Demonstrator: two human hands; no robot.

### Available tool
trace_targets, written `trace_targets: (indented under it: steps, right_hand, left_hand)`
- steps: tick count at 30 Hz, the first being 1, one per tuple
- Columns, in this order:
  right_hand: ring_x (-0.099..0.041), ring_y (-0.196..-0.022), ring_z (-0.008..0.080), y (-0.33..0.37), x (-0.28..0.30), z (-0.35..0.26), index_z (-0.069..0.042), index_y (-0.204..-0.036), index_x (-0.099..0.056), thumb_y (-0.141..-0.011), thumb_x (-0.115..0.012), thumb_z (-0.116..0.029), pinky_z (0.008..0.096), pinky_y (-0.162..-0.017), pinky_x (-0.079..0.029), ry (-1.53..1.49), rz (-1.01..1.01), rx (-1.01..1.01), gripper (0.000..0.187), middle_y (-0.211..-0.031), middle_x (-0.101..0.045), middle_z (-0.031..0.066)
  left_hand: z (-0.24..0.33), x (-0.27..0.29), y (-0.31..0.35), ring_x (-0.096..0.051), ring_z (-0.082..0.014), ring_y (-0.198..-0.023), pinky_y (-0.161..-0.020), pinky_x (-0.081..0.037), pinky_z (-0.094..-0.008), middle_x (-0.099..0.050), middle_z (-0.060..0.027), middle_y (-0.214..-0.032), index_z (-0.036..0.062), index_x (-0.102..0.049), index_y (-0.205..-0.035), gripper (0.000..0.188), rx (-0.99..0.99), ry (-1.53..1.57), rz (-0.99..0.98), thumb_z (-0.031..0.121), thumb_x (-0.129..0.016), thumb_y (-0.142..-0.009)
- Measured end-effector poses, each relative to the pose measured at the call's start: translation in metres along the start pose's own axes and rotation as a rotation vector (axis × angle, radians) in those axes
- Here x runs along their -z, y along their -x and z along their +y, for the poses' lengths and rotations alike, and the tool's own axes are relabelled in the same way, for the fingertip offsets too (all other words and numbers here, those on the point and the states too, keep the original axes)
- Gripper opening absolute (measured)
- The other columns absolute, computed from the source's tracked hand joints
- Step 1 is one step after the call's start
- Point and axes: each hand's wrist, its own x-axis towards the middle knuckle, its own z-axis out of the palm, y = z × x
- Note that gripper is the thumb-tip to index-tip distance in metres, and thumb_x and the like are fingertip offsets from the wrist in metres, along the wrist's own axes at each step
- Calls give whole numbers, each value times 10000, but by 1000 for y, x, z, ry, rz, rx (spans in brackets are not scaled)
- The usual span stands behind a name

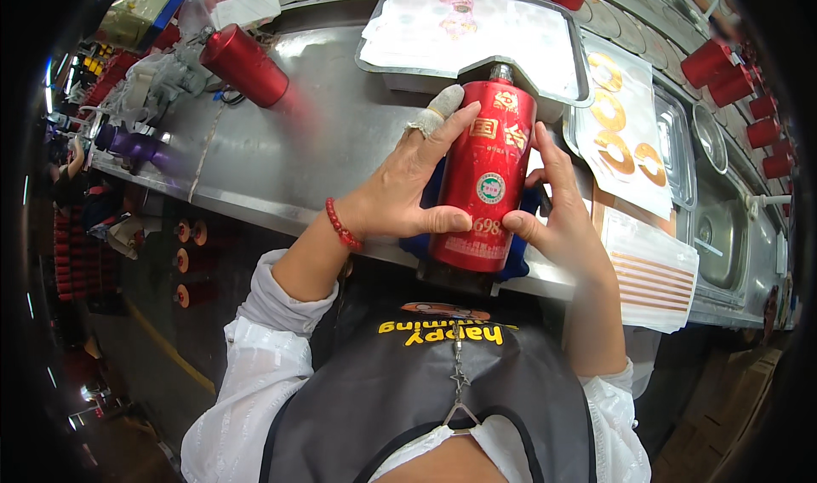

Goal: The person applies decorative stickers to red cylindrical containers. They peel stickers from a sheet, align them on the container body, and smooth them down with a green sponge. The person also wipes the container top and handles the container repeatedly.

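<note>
A glossy red bottle (487, 155) with gold lettering and a round green-and-white emblem lies in front of me, its neck pointing away. My left hand (393, 185) is closed on its left side, thumb low on the front; one finger wears a fabric finger cover (444, 103). On the opposite side my right hand (557, 206) grips the bottle with its thumb near the lower front. Part of a blue cloth (516, 260) shows beneath the bottle. Just beyond the neck, a metal tray (581, 91) carries a white sheet (408, 28) with a pink-and-gold print.
Another red bottle (244, 66) is on the steel bench (319, 79) at the left. To the right are a sheet with gold ring-shaped pieces (606, 110), a gold-striped sheet (651, 270) and a sink (723, 249). A conveyor (655, 32) carries red bottles along the back.
</note>
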Motion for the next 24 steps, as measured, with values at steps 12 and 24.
trace_targets:
  steps: [12, 24]
  right_hand:
    - [-525, -1135, 299, 7, 1, 3, -43, -1606, -174, -684, -848, -610, 377, -940, -489, 25, -102, 28, 1275, -1517, -373, 238]
    - [-553, -995, 201, -30, 3, -3, 132, -1505, -305, -947, -608, -611, 322, -899, -488, -185, 136, -157, 977, -1382, -533, 235]
  left_hand:
    - [-3, 4, 5, -105, -418, -1541, -1236, -146, -511, -95, -269, -1654, 90, -133, -1619, 1249, -25, -20, -73, 725, -746, -736]
    - [0, -11, -23, -275, -400, -1482, -1204, -240, -462, -282, -325, -1550, -18, -170, -1575, 1051, 306, 404, 265, 679, -590, -910]
